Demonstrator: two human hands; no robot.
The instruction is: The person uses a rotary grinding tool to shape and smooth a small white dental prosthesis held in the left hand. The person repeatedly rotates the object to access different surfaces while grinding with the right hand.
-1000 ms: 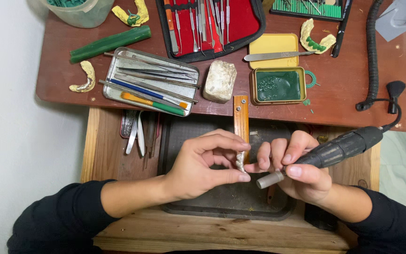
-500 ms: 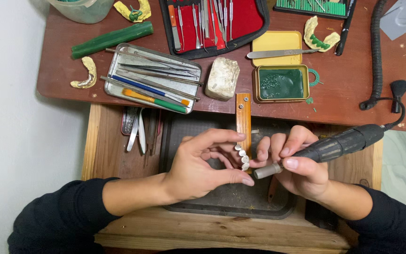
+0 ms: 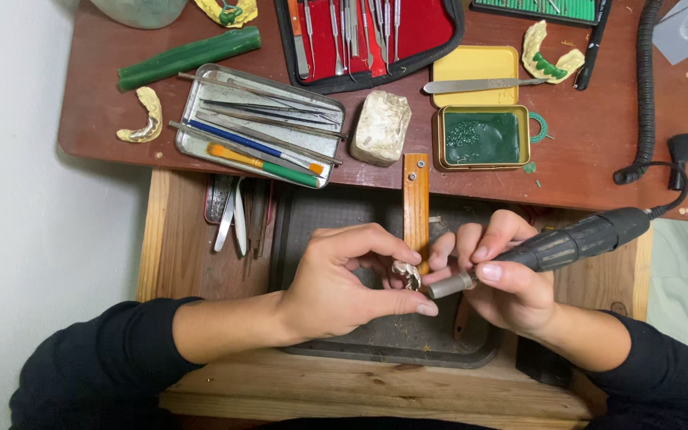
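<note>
Head view. Left hand (image 3: 342, 279): grip clenched on a small row of pale dental teeth (image 3: 408, 273), pinched between thumb and fingers, just in front of a narrow wooden bench peg (image 3: 416, 203). Right hand (image 3: 503, 275): grip clenched around a dark rotary handpiece (image 3: 575, 239), its metal nose (image 3: 451, 285) pointing left and ending just beside the teeth; whether the tip touches them cannot be told. Both hands sit over a dark tray (image 3: 392, 350) set in a wooden pull-out shelf (image 3: 177, 247). A black cord (image 3: 674, 187) runs from the handpiece up onto the tabletop (image 3: 89, 103).

On the tabletop: open metal tin (image 3: 201, 99) with long instruments, a blue-handled one and an orange-and-green one; green wax stick (image 3: 189, 57) above it; yellowish plaster arch (image 3: 143, 118) to its left; pale stone block (image 3: 381, 127) to its right; small square tin of green wax (image 3: 483, 137) with its yellow lid (image 3: 475, 65) behind and a flat metal blade (image 3: 479, 84) lying across; red-lined instrument case (image 3: 431, 28) at the top edge; a plaster arch with green wax (image 3: 551, 54) near the far right.
</note>
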